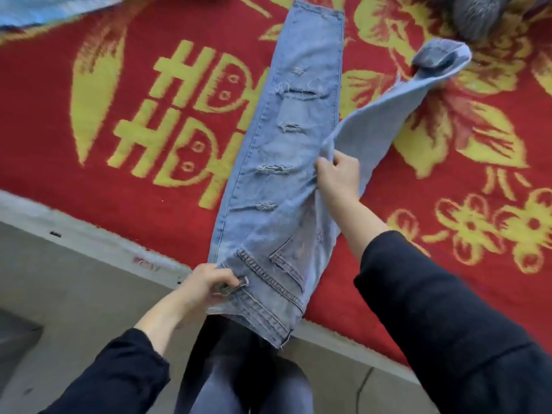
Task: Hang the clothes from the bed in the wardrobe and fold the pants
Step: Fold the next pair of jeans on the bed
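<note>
red-and-gold bedspread (pixel 149 210) under jeans (pixel 286 144)

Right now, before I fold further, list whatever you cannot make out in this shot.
- Grey garment, head view: cut off by the top edge and blurred, so its kind is unclear.
- Blue cloth, head view: cut off at the top left corner and blurred.
- Right hand, head view: its fingertips are buried in the fold of the jeans.
- Wardrobe: outside the frame.
</note>
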Motion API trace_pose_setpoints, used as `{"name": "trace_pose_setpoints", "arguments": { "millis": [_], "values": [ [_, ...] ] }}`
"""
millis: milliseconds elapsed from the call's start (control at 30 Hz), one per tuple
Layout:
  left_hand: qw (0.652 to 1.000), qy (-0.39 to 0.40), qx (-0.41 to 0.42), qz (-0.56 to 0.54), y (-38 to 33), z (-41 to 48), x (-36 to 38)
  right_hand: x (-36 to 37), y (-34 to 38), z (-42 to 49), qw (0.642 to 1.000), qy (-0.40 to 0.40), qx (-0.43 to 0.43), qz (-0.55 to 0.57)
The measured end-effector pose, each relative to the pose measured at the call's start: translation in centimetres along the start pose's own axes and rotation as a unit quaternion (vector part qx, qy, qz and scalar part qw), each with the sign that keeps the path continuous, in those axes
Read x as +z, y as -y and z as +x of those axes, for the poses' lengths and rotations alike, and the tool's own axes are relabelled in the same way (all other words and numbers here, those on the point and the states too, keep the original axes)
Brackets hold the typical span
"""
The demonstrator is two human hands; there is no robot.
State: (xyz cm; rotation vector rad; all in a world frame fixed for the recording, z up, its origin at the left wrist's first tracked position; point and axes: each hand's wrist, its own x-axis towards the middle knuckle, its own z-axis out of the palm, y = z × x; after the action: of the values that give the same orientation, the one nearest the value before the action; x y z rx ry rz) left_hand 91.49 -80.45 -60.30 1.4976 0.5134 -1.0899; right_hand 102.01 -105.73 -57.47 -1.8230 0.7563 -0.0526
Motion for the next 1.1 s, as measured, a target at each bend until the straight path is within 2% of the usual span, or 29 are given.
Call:
{"name": "trace_pose_setpoints", "arguments": {
  "millis": [67, 133, 167, 233, 300, 367, 600, 767, 867, 900, 967, 1000, 1033, 1100],
  "values": [
    [0.996, -0.032, -0.045, 0.064, 1.5, -0.5, -3.7, 4.1, 0.8, -1.3, 0.987, 0.154, -0.027, -0.021],
    [0.980, -0.037, -0.103, 0.167, 3.1, -0.9, -6.0, 6.5, -0.2, -2.6, 0.952, 0.292, 0.008, -0.092],
    [0.970, -0.036, -0.123, 0.208, 3.6, -0.8, -6.7, 7.2, -1.0, -3.0, 0.933, 0.327, 0.028, -0.151],
    [0.959, -0.027, -0.125, 0.251, 3.7, 0.0, -7.3, 7.5, -2.4, -2.9, 0.904, 0.335, 0.037, -0.264],
    [0.953, -0.031, -0.110, 0.279, 2.4, 1.5, -7.4, 7.1, -3.2, -2.0, 0.895, 0.309, 0.017, -0.321],
    [0.950, -0.051, -0.088, 0.295, 0.4, 3.5, -7.3, 6.6, -3.1, -0.7, 0.905, 0.273, 0.000, -0.326],
    [0.933, -0.109, 0.043, 0.339, -8.7, 10.9, -6.7, 6.3, -0.6, 7.8, 0.953, 0.144, 0.034, -0.265],
    [0.909, -0.118, 0.140, 0.373, -17.3, 18.0, -5.3, 6.2, 2.2, 15.9, 0.975, -0.007, -0.001, -0.224],
    [0.881, -0.143, 0.207, 0.400, -22.1, 22.5, -4.2, 5.9, 3.8, 21.4, 0.977, -0.115, 0.005, -0.180],
    [0.861, -0.161, 0.233, 0.422, -23.3, 23.7, -3.9, 5.7, 4.0, 23.1, 0.975, -0.140, 0.022, -0.173],
    [0.798, -0.197, 0.294, 0.487, -25.6, 25.5, -3.3, 5.1, 3.9, 26.1, 0.970, -0.171, 0.065, -0.159],
    [0.773, -0.186, 0.319, 0.516, -26.5, 26.4, -3.3, 4.9, 3.7, 27.3, 0.969, -0.182, 0.087, -0.145],
    [0.764, -0.154, 0.328, 0.533, -27.5, 27.2, -3.4, 4.8, 3.6, 28.5, 0.967, -0.194, 0.107, -0.127],
    [0.773, -0.085, 0.301, 0.552, -29.0, 28.8, -4.0, 4.4, 3.6, 30.3, 0.955, -0.242, 0.133, -0.105]
  ]
}}
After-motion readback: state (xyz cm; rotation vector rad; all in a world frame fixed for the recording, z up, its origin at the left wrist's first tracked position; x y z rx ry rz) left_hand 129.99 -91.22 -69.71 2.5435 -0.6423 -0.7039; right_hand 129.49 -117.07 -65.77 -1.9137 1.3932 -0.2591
